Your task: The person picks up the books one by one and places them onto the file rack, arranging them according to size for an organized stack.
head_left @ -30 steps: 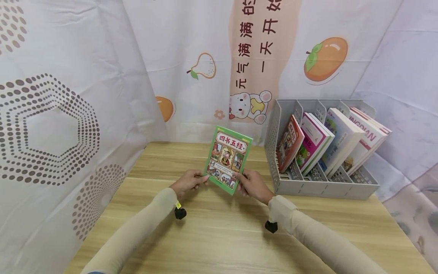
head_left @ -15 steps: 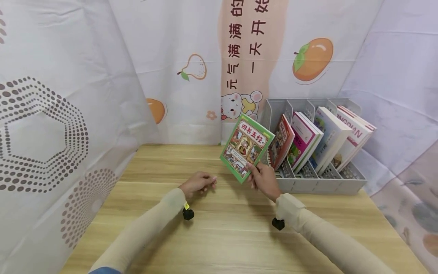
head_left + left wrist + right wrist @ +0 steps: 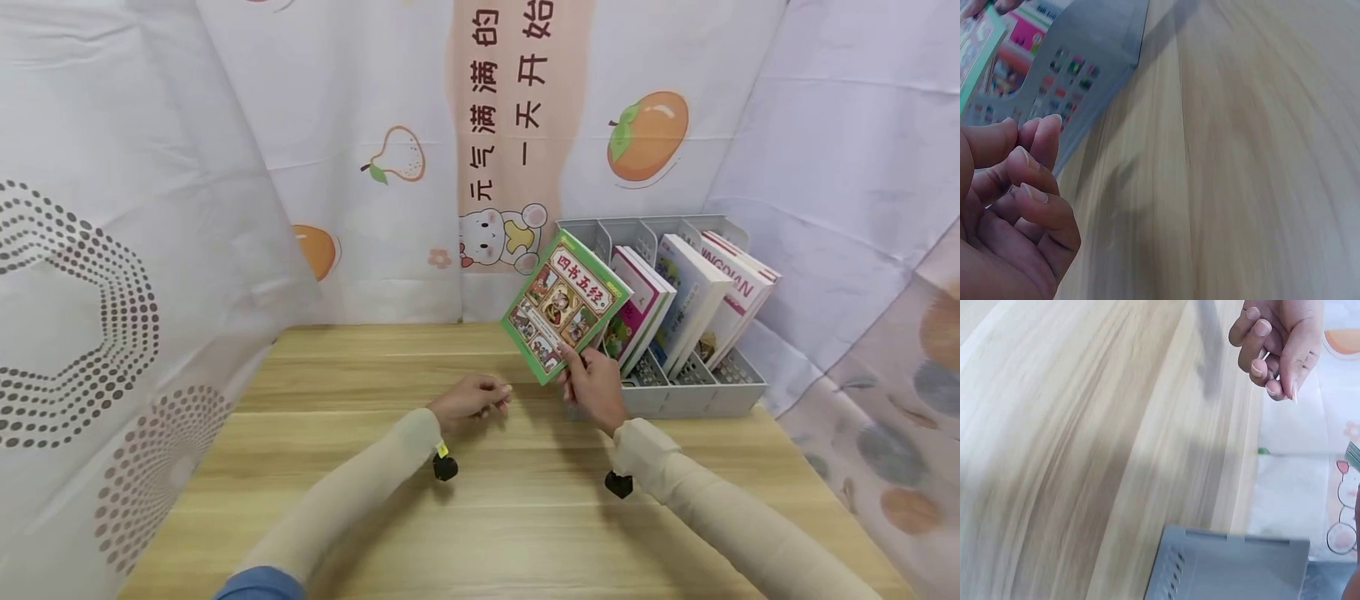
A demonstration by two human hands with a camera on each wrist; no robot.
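Observation:
My right hand [image 3: 597,390] pinches a green-bordered comic book [image 3: 564,307] by its lower right edge, thumb on the front cover. The book is raised and tilted, its cover facing me, and it overlaps the left end of a grey book rack [image 3: 686,402] in the head view. My left hand [image 3: 469,398] hovers over the table left of the book, holding nothing. In the left wrist view the fingers [image 3: 1047,209] are loosely curled, with the rack's perforated side beyond them. Only a sliver of my right hand [image 3: 1352,581] shows in the right wrist view.
Leaning in the rack's slots are a purple-covered book [image 3: 633,304], a thick blue-white book [image 3: 688,300] and white-red books [image 3: 738,292]. The rack stands on a wooden table [image 3: 517,517] near the back right. Printed white cloth [image 3: 360,275] hangs behind and along both sides.
My left hand has let go of the book. The right hand has carried it up and right, towards the rack, tilting it further; it now covers the red book there. The head view has turned right.

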